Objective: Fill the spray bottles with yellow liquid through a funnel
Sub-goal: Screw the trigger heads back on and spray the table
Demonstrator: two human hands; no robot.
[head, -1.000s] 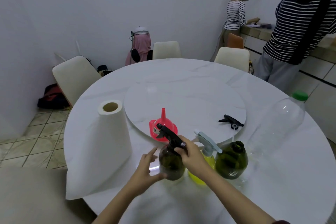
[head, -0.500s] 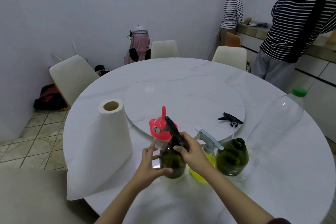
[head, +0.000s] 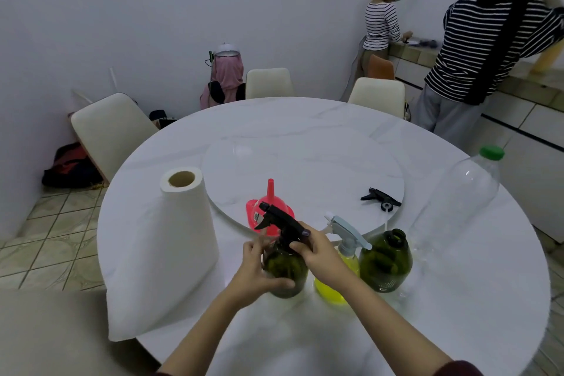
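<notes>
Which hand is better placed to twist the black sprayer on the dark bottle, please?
Right. The right hand already pinches the black sprayer at its collar, while the left hand wraps the dark bottle, steadying it.

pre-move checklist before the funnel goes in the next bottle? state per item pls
1. Left hand steadies the dark green bottle: ok.
2. Right hand fingers grip the black sprayer head at the neck: ok.
3. Sprayer head fully unscrewed: cannot tell.
4. Red funnel free, lying mouth down behind the bottle: ok.
5. Second green bottle mouth open, its black sprayer lying on the turntable: ok.
6. Large clear bottle with green cap holds yellow liquid: not ok, looks empty.
</notes>
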